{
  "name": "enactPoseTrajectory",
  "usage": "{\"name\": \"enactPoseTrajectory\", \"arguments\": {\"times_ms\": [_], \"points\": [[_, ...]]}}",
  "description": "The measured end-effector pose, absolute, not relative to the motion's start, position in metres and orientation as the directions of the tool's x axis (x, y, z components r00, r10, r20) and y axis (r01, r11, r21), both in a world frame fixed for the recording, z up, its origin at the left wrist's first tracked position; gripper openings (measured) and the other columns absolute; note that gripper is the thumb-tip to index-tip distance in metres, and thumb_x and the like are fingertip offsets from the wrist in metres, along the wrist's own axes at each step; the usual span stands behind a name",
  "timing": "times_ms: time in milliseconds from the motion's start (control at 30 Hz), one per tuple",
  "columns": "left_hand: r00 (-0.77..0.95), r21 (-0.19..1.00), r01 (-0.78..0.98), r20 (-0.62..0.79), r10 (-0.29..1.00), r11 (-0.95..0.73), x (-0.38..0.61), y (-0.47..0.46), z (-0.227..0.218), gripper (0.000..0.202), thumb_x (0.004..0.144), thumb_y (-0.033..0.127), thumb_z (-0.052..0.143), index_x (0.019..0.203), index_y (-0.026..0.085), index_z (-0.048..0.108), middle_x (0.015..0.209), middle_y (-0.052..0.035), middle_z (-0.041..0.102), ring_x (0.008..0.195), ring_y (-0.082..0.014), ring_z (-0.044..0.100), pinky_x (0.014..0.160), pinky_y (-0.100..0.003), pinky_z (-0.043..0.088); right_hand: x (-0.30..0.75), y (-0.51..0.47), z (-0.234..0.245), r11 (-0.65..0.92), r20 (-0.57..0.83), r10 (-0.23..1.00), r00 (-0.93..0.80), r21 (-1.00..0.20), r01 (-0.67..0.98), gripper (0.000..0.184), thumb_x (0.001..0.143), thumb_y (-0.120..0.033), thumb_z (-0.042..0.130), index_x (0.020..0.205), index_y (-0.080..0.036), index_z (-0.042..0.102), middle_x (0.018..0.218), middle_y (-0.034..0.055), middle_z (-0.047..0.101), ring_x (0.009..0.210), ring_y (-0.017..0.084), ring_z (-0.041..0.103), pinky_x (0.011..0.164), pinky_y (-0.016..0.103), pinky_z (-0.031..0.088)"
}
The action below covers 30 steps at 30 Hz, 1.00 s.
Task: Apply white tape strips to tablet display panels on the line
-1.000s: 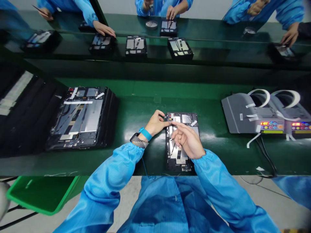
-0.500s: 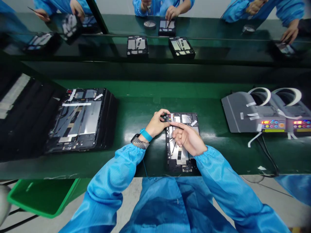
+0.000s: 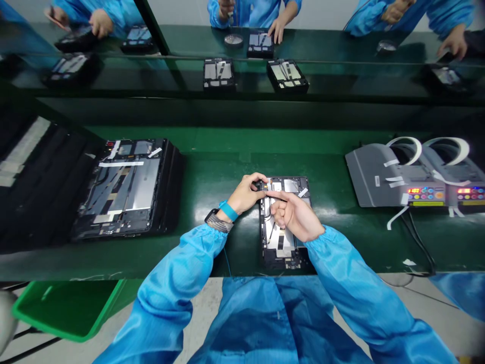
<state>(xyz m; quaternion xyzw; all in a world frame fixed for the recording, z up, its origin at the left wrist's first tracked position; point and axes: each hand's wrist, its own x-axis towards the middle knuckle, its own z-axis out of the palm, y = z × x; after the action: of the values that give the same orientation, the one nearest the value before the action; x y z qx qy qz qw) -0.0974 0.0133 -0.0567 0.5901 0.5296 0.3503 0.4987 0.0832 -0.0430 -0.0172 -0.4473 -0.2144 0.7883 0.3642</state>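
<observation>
Green bin [image 3: 71, 328]: low at left, below the desk [image 3: 212, 172].
Opened tablet [image 3: 281, 247]: innards up on the desk, near its front edge, under both hands.
Right hand [image 3: 297, 217]: index straight, other fingers curled over the tablet; no grip visible.
Left hand [image 3: 244, 196]: thumb and index curved, slightly apart, at the upper-left corner; thumb tip meets right index. Anything thin between them can't be made out.
Risk: a slipping fingertip or uneven pressure could, in judgement, crease a strip or snag a cable.
Tablet stack [image 3: 136, 187]: to the left.
Tape dispensers [image 3: 417, 177]: to the right, displays lit.
Against half a second ago: own hands nearly unchanged; far left, a co-worker's tablet [image 3: 78, 40] sits lower, farther left; a middle co-worker's hand [image 3: 278, 31] has shifted to its stack's edge.
</observation>
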Motion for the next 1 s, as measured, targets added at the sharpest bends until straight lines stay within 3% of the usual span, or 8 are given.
{"name": "enactPoseTrajectory", "arguments": {"times_ms": [467, 733, 1000], "points": [[0.189, 0.956, 0.283, -0.131, 0.973, 0.074, -0.0966, 0.0136, -0.0563, 0.033, 0.071, 0.004, 0.078, 0.099, 0.022, 0.076, 0.106, -0.0033, 0.061, 0.086, -0.0153, 0.054, 0.087, -0.031, 0.049, 0.0845, -0.0478, -0.0184, -0.594, -0.49, 0.804, -0.338, -0.693, -0.408, 0.039, 0.097, -0.041, 0.055, 0.123, -0.016, 0.07, 0.068, 0.0, 0.067, 0.042, 0.012, 0.051, 0.039, 0.025, 0.039], [0.189, 0.96, 0.271, -0.123, 0.974, 0.069, -0.0963, 0.0133, -0.0559, 0.035, 0.07, 0.002, 0.077, 0.098, 0.022, 0.075, 0.106, -0.003, 0.062, 0.089, -0.016, 0.055, 0.087, -0.031, 0.049, 0.0841, -0.045, -0.0185, -0.621, -0.513, 0.783, -0.351, -0.676, -0.396, 0.04, 0.101, -0.044, 0.05, 0.12, -0.014, 0.071, 0.067, 0.002, 0.069, 0.041, 0.013, 0.052, 0.039, 0.025, 0.042], [0.224, 0.952, 0.302, -0.117, 0.968, 0.045, -0.098, 0.0138, -0.0575, 0.029, 0.074, 0.005, 0.076, 0.097, 0.021, 0.075, 0.106, -0.0032, 0.063, 0.09, -0.0164, 0.054, 0.09, -0.032, 0.049, 0.0841, -0.0431, -0.0183, -0.652, -0.539, 0.758, -0.366, -0.62, -0.436, 0.046, 0.108, -0.04, 0.038, 0.128, -0.01, 0.066, 0.065, 0.0031, 0.069, 0.039, 0.014, 0.054, 0.038, 0.026, 0.042]]}}
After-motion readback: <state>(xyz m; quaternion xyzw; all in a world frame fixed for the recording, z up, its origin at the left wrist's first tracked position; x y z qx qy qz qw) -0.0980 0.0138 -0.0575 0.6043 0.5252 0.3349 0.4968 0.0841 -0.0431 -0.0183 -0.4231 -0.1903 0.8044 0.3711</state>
